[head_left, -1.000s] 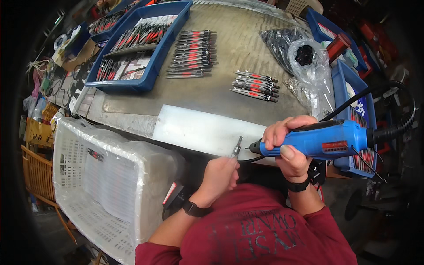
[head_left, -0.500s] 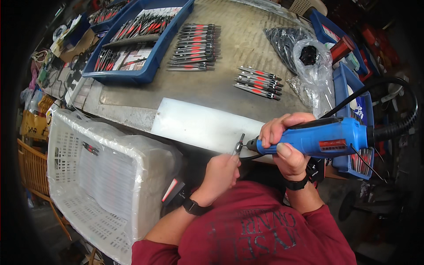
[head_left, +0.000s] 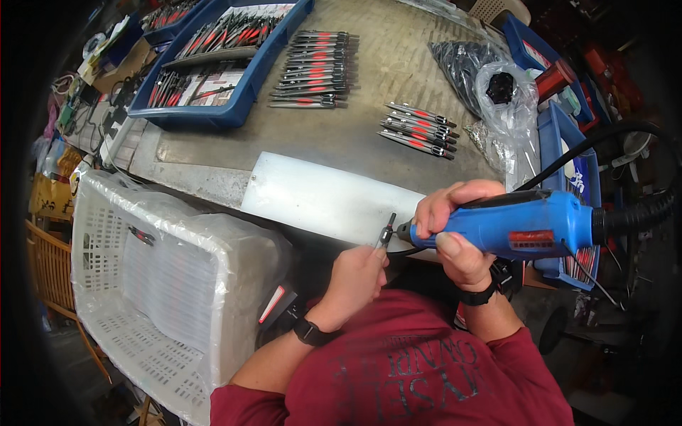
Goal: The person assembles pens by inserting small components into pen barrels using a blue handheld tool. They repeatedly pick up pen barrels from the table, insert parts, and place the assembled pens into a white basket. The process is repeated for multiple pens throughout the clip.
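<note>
My left hand [head_left: 360, 277] is closed around a slim dark and grey pen-shaped piece [head_left: 387, 233]; its dark tip sticks up past my fingers and the rest is hidden in my grip. My right hand [head_left: 467, 263] is wrapped round a blue electric screwdriver [head_left: 533, 224], pointing left. The screwdriver's nose meets the side of the piece, though the exact contact is too small to make out. Behind both hands lies a white block [head_left: 320, 195] along the table's near edge. Beyond it rests a short stack of grey and red pen-shaped pieces [head_left: 419, 129].
A longer row of such pieces [head_left: 316, 71] lies farther back, beside a blue tray [head_left: 245, 117] full of more. At left stands a plastic-lined white basket [head_left: 238, 284]. Clear bags [head_left: 508, 106] and another blue bin [head_left: 547, 135] sit at right. A black cable [head_left: 590, 142] arches behind the screwdriver.
The whole view has shifted slightly. My hands, the piece and the screwdriver keep nearly the same position against each other.
</note>
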Demonstrator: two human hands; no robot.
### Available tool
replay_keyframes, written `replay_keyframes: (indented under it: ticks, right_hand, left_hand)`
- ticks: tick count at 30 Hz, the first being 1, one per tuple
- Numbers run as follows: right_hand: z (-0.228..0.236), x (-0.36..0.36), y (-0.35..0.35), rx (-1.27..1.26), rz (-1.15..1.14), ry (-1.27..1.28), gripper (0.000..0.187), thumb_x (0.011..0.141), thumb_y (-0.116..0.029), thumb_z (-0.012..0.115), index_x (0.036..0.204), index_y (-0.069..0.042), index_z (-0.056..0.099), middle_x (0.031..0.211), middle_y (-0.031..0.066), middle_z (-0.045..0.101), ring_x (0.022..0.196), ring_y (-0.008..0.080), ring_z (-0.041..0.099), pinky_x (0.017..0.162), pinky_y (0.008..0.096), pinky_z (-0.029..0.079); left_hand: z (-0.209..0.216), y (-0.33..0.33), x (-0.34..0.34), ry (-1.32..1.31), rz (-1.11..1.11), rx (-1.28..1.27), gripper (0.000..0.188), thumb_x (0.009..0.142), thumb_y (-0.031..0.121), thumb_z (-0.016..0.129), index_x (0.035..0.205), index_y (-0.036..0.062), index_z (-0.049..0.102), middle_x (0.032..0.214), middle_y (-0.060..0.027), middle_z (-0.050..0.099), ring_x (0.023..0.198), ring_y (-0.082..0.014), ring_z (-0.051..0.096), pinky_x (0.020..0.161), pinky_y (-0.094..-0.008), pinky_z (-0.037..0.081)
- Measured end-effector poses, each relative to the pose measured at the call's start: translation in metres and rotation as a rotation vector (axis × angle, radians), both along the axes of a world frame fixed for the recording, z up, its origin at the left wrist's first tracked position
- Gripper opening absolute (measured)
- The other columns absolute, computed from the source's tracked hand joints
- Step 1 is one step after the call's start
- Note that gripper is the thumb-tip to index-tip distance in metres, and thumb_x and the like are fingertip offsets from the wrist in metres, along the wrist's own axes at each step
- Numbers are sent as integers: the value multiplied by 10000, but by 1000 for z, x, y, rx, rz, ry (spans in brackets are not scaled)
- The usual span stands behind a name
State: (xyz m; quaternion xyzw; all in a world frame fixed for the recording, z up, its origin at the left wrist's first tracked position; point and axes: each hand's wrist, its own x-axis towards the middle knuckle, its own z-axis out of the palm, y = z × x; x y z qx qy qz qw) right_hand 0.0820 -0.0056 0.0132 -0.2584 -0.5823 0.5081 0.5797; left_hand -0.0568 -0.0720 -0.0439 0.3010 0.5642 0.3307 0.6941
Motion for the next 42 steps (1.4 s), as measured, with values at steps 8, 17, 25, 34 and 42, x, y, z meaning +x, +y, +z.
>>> replay_keyframes:
  ticks: [8,17,25,34,42]
  right_hand:
    - [6,-5,11,117,116,-411,361,752,-48,644,989,-73,372,746,65,473,632,179,501,583,306,443]
    - [9,-13,13,61,83,-569,324,749,-2,606,933,-63,346,720,68,470,615,159,507,556,291,448]
    - [11,-12,8,90,131,-275,427,740,-71,673,1051,-51,382,719,75,486,612,159,494,568,316,446]
    - [11,-16,4,-30,93,-45,425,701,-33,677,1046,-35,428,741,58,534,654,138,531,592,277,445]
    - [8,-17,5,-81,111,59,422,694,9,661,1052,-29,440,753,56,556,668,121,548,587,251,444]
  left_hand:
    - [-3,2,2,-14,5,2,282,958,201,422,770,8,506,545,-32,478,382,-71,373,343,-216,302]
    - [-8,0,4,-19,56,7,306,925,199,451,718,-10,534,517,-61,510,409,-122,454,400,-269,356]
    - [-14,-2,2,20,42,123,288,911,193,455,732,-10,551,525,-65,518,430,-143,469,431,-281,370]
    - [-17,-2,3,-24,33,124,247,942,181,441,783,9,517,535,-11,466,381,-64,356,339,-208,289]
    - [-18,-2,4,-21,40,135,246,942,183,445,788,6,519,533,-11,466,381,-61,354,340,-206,291]
